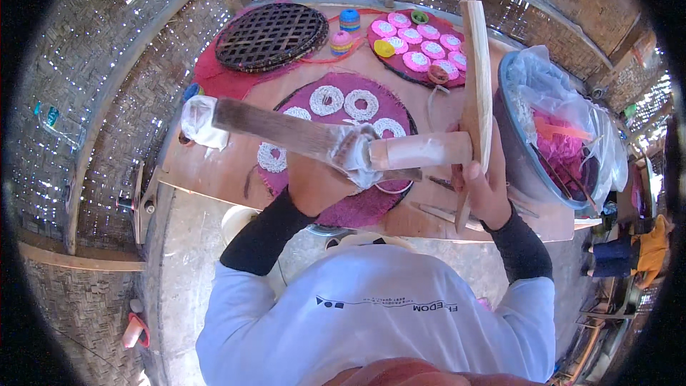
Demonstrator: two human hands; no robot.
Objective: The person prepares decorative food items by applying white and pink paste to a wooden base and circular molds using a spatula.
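Holding a long wooden press point(300, 136) across the bench point(214, 171), the left hand point(314, 182) sits under its middle, fingers wrapped up around the cloth-bound joint; their tips are hidden, so how tight the clasp is cannot be told. The press's left end carries a white cloth wad point(199, 121), and its pale barrel point(421, 150) points right. Below lies a magenta mat point(357, 207) with white rings point(326, 100) of piped dough. The right hand point(486, 186) is clenched on an upright wooden lever point(476, 78), thumb on its near face.

Doing this well, I judge, means keeping the barrel level and steady over a bare patch of mat, pressing the lever evenly, and circling slowly so the ring closes without overlapping its neighbours. At far right stands a tub point(522, 164) lined with plastic.
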